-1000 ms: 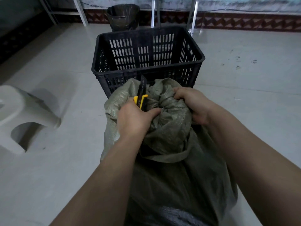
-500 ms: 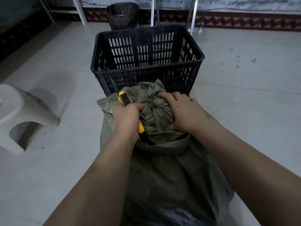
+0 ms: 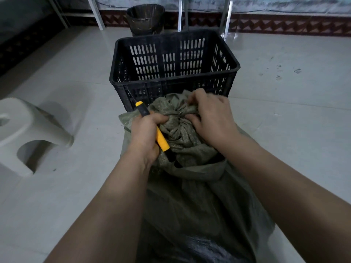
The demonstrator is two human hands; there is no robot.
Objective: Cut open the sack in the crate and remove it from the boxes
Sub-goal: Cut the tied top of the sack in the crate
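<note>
Cutting open the tied sack (image 3: 190, 196)
Sack on the floor (image 3: 284, 130) before the crate (image 3: 171, 37); knot (image 3: 178, 120) gripped by the right hand (image 3: 212, 118); knife (image 3: 161, 138), clenched in the left hand (image 3: 145, 136), is to be drawn away from that grip.

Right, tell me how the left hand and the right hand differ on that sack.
The left hand grips a yellow-and-black knife, with its knuckles against the sack; the right hand holds only cloth. The left hand sits on the left of the bunched top, while the right hand reaches over its right and far side. Both have fingers curled at the sack's tied top.
</note>
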